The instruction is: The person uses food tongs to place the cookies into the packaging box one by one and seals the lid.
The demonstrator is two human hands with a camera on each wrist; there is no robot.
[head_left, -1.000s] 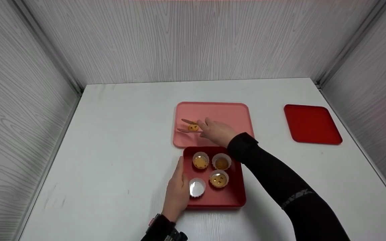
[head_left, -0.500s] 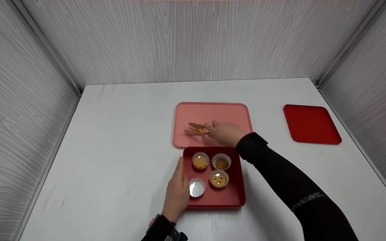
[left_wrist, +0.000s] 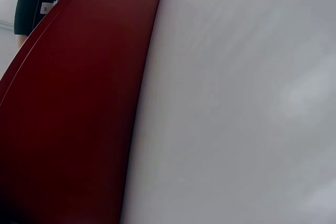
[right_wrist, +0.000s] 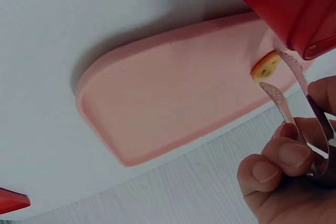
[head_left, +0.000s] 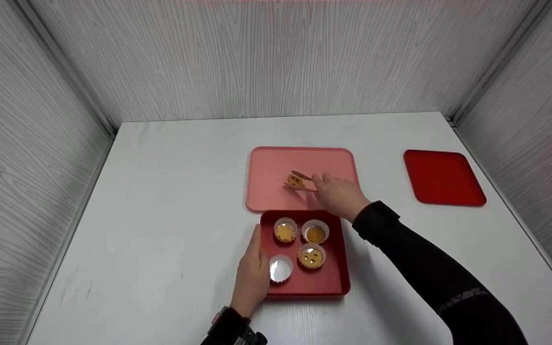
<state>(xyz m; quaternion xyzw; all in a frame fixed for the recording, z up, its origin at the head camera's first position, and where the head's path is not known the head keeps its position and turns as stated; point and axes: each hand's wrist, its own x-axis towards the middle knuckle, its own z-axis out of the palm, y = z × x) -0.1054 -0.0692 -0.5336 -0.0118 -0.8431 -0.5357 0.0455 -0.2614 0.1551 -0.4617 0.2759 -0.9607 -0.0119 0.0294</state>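
My right hand [head_left: 340, 194] grips a pair of metal tongs [right_wrist: 293, 65] over the pink tray [head_left: 276, 160]. Between the tong tips is a small round yellow cookie [head_left: 294, 180] with dark spots, tilted up in the head view. My left hand [head_left: 253, 270] lies with straight fingers along the left wall of a deep red box [head_left: 316, 283]. Inside the box, white paper cups [head_left: 285, 230] hold three yellow cookies. A fourth spot, at lower left, has a bare shiny cup [head_left: 281, 270]. The left wrist view shows mostly the box's side.
A flat red tray [head_left: 443, 177] lies at the right of the white table [head_left: 185, 191]. The pink tray sits directly behind the red box, nearly against it. Grey wood-grain panels [head_left: 276, 62] close off the back and both sides.
My right hand has moved right over the pink tray, carrying the cookie along between the tongs, whose tips have come closer together. The left hand and the box have stayed put.
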